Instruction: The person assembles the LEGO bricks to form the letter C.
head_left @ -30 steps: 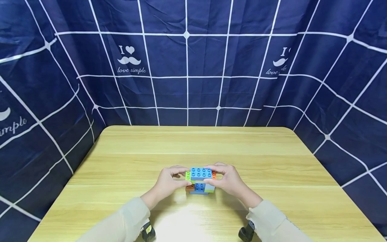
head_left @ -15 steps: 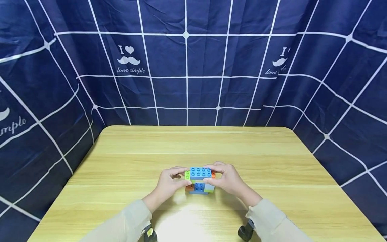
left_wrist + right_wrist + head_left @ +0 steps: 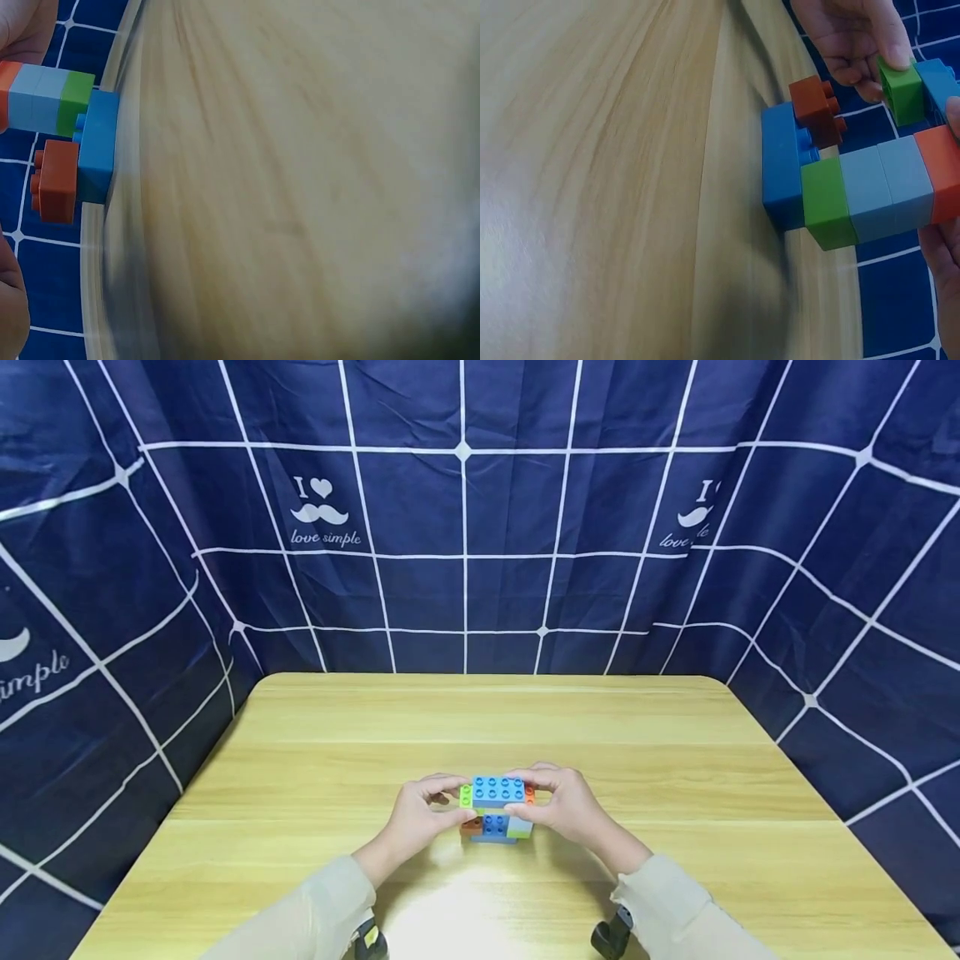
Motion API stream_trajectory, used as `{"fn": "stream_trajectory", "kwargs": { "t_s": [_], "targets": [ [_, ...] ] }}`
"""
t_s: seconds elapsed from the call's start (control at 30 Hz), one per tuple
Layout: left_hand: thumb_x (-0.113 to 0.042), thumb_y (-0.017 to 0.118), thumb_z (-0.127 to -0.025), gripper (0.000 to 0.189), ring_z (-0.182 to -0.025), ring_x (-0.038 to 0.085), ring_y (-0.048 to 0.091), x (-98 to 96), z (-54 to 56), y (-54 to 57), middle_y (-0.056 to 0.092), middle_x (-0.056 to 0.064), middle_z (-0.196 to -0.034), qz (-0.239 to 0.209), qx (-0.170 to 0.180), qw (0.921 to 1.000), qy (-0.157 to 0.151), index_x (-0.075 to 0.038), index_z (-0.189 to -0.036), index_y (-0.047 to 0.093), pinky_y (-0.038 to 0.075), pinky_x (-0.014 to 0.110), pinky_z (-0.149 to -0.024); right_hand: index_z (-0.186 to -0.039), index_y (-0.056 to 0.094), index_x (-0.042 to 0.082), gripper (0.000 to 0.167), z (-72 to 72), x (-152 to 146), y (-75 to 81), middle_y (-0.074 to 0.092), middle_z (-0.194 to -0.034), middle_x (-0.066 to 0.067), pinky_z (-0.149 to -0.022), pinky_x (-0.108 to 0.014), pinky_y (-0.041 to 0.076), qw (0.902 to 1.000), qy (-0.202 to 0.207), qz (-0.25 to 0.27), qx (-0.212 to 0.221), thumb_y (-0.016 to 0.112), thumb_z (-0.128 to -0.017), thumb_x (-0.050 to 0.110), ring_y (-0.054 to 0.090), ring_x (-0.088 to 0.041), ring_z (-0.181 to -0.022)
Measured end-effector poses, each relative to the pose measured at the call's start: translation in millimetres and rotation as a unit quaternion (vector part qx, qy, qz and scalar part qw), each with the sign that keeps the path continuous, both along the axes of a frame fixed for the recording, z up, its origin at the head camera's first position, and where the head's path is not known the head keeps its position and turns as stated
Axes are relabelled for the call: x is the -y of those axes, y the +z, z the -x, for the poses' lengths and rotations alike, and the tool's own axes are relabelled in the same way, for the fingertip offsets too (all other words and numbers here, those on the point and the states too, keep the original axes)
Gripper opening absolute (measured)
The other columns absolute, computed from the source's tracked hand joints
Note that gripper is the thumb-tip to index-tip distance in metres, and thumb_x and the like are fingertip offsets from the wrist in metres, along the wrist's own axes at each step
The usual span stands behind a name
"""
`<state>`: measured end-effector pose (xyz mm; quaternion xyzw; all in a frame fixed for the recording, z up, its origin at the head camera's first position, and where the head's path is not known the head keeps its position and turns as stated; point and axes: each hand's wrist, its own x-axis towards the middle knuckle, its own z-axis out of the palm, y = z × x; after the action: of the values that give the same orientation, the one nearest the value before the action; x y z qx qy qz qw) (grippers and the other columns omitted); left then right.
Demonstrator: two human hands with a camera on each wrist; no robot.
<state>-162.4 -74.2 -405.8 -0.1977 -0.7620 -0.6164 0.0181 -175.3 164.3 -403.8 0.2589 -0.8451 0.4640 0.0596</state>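
A structure of toy building bricks stands on the table, with both hands at its top. Its long blue top brick [image 3: 498, 790] lies level, studs up. My left hand [image 3: 414, 810] pinches a lime green brick [image 3: 901, 94] under the top brick's left end. At the other end my right hand [image 3: 558, 802] pinches the orange brick [image 3: 937, 166]. Below the orange one, two light blue bricks [image 3: 868, 191] and a green brick [image 3: 826, 204] form a column on a blue base brick [image 3: 781, 166]. A brown brick [image 3: 815, 112] sits at the base's left, a gap separating it from the lime brick.
The light wood table [image 3: 480, 718] stretches around the structure, with a bright glare patch nearer the body. Dark blue curtains [image 3: 420, 585] with white grid lines enclose the back and both sides. Black devices [image 3: 611, 935] are strapped at both wrists.
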Motion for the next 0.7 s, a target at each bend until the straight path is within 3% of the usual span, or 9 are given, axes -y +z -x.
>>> {"fn": "stream_trajectory", "kwargs": {
  "t_s": [0.17, 0.33, 0.57, 0.7],
  "targets": [
    [0.002, 0.077, -0.073, 0.034, -0.089, 0.027, 0.059, 1.3, 1.5, 0.3, 0.067, 0.010, -0.097, 0.006, -0.005, 0.9999, -0.013, 0.003, -0.105, 0.068, 0.050, 0.044, -0.080, -0.112, 0.070, 0.010, 0.039, -0.8, 0.1, -0.1, 0.067, -0.106, 0.000, -0.084, -0.031, 0.052, 1.0000, -0.003, 0.007, -0.001, 0.081, -0.076, 0.019, 0.063, -0.013, -0.093],
    [0.002, 0.077, -0.074, 0.034, -0.089, 0.032, 0.058, 2.5, 2.7, -0.6, 0.067, 0.011, -0.097, 0.011, -0.013, 0.9997, -0.021, 0.005, -0.106, 0.067, 0.050, 0.044, -0.079, -0.120, 0.066, 0.008, 0.047, -2.3, -1.8, 0.8, 0.065, -0.115, -0.002, -0.088, -0.035, 0.050, 0.9991, 0.003, 0.017, 0.038, 0.079, -0.079, 0.024, 0.062, -0.017, -0.101],
    [-0.003, 0.080, -0.074, 0.038, -0.092, 0.027, 0.058, 4.7, 18.3, -29.0, 0.067, 0.006, -0.101, 0.015, -0.010, 0.9997, -0.013, -0.002, -0.110, 0.069, 0.050, 0.039, -0.080, -0.123, 0.064, 0.010, 0.050, -4.3, -13.7, -2.9, 0.065, -0.119, 0.000, -0.093, -0.044, 0.046, 0.9962, -0.016, 0.033, 0.079, 0.080, -0.078, 0.024, 0.061, -0.021, -0.107],
    [-0.010, 0.081, -0.074, 0.039, -0.093, 0.025, 0.059, 7.8, 22.6, -33.4, 0.067, 0.003, -0.101, 0.012, -0.015, 0.9997, -0.014, -0.005, -0.111, 0.069, 0.050, 0.035, -0.079, -0.119, 0.066, 0.010, 0.043, -5.2, -18.3, -6.4, 0.066, -0.114, -0.001, -0.092, -0.041, 0.047, 0.9962, -0.025, 0.035, 0.076, 0.079, -0.079, 0.021, 0.062, -0.020, -0.103]
  ]
}}
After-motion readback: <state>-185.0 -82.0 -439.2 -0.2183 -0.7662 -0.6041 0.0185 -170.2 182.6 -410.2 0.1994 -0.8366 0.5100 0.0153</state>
